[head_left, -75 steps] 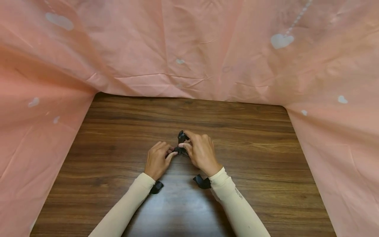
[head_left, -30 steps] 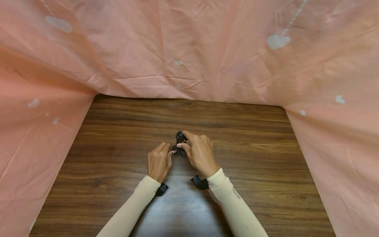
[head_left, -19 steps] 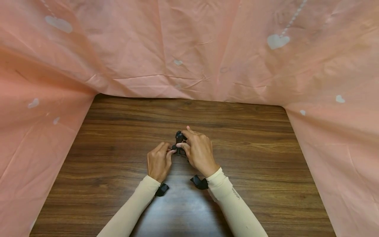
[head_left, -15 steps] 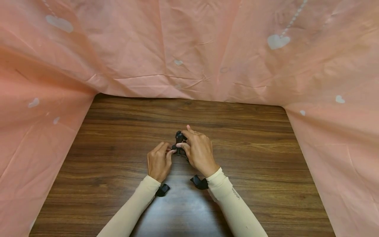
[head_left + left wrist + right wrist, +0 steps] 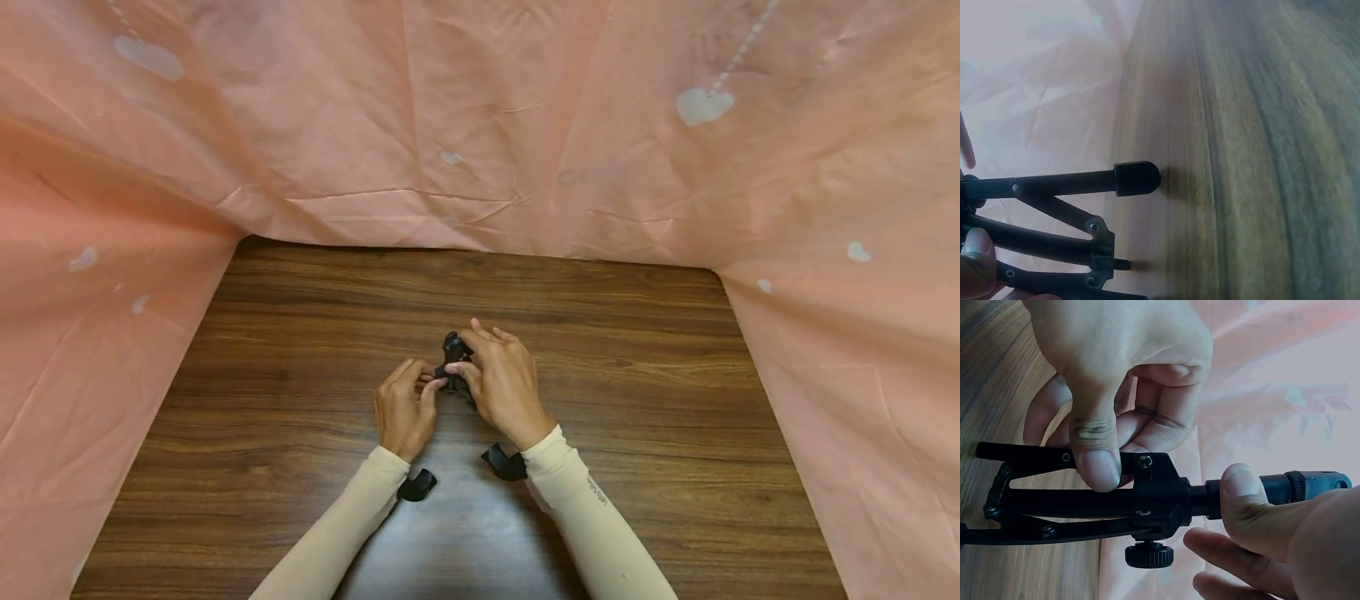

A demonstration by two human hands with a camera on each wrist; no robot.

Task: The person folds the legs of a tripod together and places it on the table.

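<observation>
Thumb and fingers of the left hand (image 5: 405, 408) pinch a slim black folding tripod (image 5: 1072, 503) with hinged legs, while the right hand (image 5: 510, 387) holds its upper column; both grips are narrow. The tripod sits just below centre of the head view, between the hands. In the right-wrist view its long axis runs left to right, legs toward the table at left, top end at right: the left hand, on a leg beside the black collar (image 5: 1166, 500), is nearer the feet, the right hand nearer the top. A round, ribbed black knob (image 5: 1149, 555) juts below the collar, closest to the right hand's fingers. At centre of the left-wrist view, a round-capped black foot (image 5: 1138, 179) points toward the brown wood-grain tabletop (image 5: 300, 317); contact cannot be told. Pink fabric printed with white hearts (image 5: 480, 100) spans the upper frame.
</observation>
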